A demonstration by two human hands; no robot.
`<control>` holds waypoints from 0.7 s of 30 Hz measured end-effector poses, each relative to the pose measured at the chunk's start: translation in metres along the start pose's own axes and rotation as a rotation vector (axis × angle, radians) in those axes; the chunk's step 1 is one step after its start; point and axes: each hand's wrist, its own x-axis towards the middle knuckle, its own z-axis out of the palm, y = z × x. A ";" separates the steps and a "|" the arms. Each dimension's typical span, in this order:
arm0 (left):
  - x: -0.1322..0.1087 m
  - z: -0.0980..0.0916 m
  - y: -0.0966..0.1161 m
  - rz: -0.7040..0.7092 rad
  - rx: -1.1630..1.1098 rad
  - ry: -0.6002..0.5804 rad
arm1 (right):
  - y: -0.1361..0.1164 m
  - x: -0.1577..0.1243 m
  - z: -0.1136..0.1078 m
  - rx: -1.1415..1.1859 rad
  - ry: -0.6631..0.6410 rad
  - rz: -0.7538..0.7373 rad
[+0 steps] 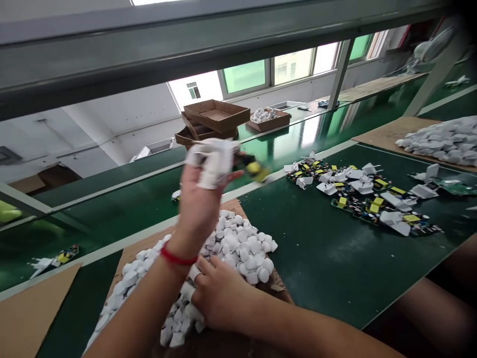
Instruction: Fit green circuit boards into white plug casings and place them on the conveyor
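My left hand (pixel 199 201), with a red band at the wrist, is raised over the work surface and closed around a white plastic plug housing (pixel 216 161). Beside its fingertips a circuit board (pixel 255 169) with a yellow part is smeared by motion; whether it is joined to the housing I cannot tell. Below, my right hand (pixel 219 293) rests in a heap of small white plastic caps (pixel 246 243) on cardboard. Its fingers are curled against white pieces at the heap's near side, with one white piece (pixel 194 273) between them.
Circuit boards with white plug housings (pixel 361 191) lie in a cluster on the green table (pixel 305 258) to the right. Another white heap (pixel 447 139) sits beyond them. Brown trays (pixel 218 117) are stacked across the green conveyor belt (pixel 141 209). A metal beam (pixel 186 54) crosses overhead.
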 end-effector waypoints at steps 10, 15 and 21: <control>-0.067 -0.160 0.029 -0.566 -0.513 1.086 | -0.001 -0.001 -0.002 -0.030 -0.025 -0.013; -0.091 -0.163 0.026 -0.628 -0.665 0.881 | 0.000 -0.003 -0.012 -0.044 0.007 -0.075; -0.100 -0.150 0.026 -0.626 -0.600 0.817 | 0.001 -0.006 -0.020 0.004 -0.128 -0.196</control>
